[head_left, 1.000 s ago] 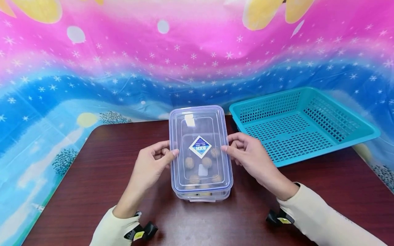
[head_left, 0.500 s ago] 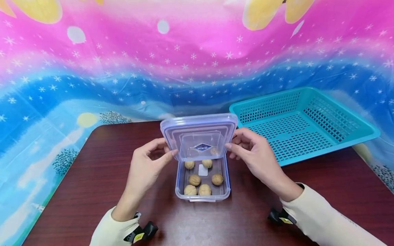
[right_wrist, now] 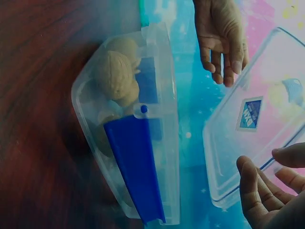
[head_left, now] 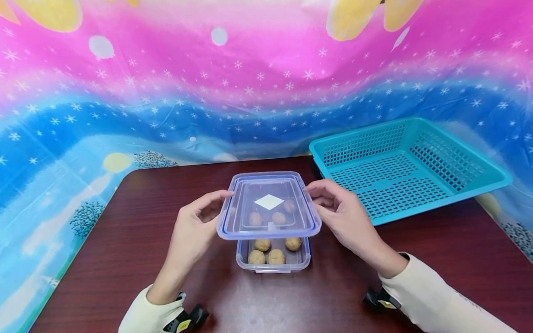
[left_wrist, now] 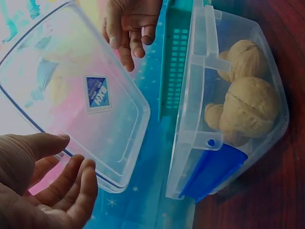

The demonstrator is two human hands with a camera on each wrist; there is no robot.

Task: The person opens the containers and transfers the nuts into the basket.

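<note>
A clear lid (head_left: pixel 250 189) with a blue seal is between my hands, the plain white back of its label facing the head camera. My left hand (head_left: pixel 193 231) pinches its left edge between thumb and fingers. On the opposite edge, my right hand (head_left: pixel 347 219) pinches it the same way. Below the lid stands a clear plastic box (head_left: pixel 272 267), uncovered at its front and overlapped by the lid farther back. Several walnuts (head_left: pixel 276 256) lie inside, some seen through the lid. A blue side latch (left_wrist: pixel 214 171) hangs open in the left wrist view; another blue latch (right_wrist: pixel 136 167) shows in the right wrist view.
A teal perforated basket (head_left: pixel 441 202) stands at the back right, close to the right hand. Behind the dark wooden table (head_left: pixel 133 240) hangs a colourful patterned cloth (head_left: pixel 266 83).
The lid has turned over, from label side up through a steep tilt to underside up, held by both hands throughout. The front walnuts have come into plain view; the box stays put.
</note>
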